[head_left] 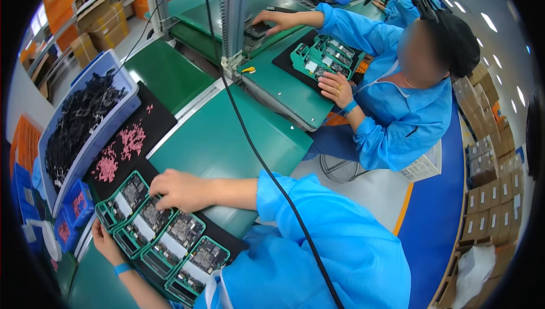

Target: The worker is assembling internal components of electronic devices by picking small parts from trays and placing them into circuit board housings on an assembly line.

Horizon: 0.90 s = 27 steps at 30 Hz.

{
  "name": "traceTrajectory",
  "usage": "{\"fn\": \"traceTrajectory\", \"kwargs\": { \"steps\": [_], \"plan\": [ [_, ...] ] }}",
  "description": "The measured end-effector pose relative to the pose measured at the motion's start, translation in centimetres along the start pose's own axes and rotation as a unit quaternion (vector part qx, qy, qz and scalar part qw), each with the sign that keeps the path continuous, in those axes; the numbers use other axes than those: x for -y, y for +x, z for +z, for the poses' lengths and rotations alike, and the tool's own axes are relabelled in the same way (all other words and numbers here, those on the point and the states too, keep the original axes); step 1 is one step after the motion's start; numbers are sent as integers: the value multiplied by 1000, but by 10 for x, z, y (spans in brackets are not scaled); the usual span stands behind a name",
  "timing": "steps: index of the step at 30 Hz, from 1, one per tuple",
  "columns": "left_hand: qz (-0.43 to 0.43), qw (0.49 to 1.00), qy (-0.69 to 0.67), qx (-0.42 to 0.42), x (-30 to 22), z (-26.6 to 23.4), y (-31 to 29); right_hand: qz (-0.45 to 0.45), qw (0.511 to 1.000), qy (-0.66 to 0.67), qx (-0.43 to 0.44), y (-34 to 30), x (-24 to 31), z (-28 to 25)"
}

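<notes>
Several green trays [160, 255] stand side by side in a slanting row in front of me, each carrying a dark circuit board and a white strip. At the row's left end, my left hand [107, 246], with a blue wristband, curls its fingers round the edge of the end tray [108, 216]. My right hand [183, 190] reaches over from the right. Its bent fingers are pressed together at the upper edge of a circuit board [155, 216] in the row, and their tips are hidden, so what they pinch cannot be made out. A black mat [149, 171] lies underneath.
Small pink pieces [132, 140] lie scattered beyond the trays. A pale blue bin [129, 101] of black parts and a small blue box [76, 207] stand left. A black cable [250, 133] hangs across the view. Opposite, a co-worker [397, 99] handles similar green trays [323, 56].
</notes>
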<state>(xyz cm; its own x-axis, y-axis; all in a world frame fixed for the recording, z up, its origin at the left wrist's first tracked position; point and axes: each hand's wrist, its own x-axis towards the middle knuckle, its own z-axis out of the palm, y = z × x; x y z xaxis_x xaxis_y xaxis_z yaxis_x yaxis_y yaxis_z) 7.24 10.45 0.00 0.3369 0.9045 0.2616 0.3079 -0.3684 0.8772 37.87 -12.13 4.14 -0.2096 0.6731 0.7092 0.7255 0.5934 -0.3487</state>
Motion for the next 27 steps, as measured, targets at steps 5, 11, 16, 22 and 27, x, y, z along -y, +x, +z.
{"fn": "traceTrajectory", "kwargs": {
  "steps": [5, 11, 16, 22, 27],
  "plan": [
    [11, 1000, -15, 4, -6, 3, -2, 144, 971, -95, -164, -19, -50, -84],
    [9, 1000, -26, 12, 9, -1, 6, 359, 849, -151, -356, -90, -93, -144],
    [-18, 1000, -11, 6, 13, -4, 11, 420, 825, -159, -343, -98, -99, -159],
    [-5, 999, -33, 1, 5, 4, 8, 468, 776, -108, -409, -105, -98, -178],
    [-26, 998, -57, -3, 10, -3, 8, 466, 766, -115, -429, -105, -95, -177]
  ]
}}
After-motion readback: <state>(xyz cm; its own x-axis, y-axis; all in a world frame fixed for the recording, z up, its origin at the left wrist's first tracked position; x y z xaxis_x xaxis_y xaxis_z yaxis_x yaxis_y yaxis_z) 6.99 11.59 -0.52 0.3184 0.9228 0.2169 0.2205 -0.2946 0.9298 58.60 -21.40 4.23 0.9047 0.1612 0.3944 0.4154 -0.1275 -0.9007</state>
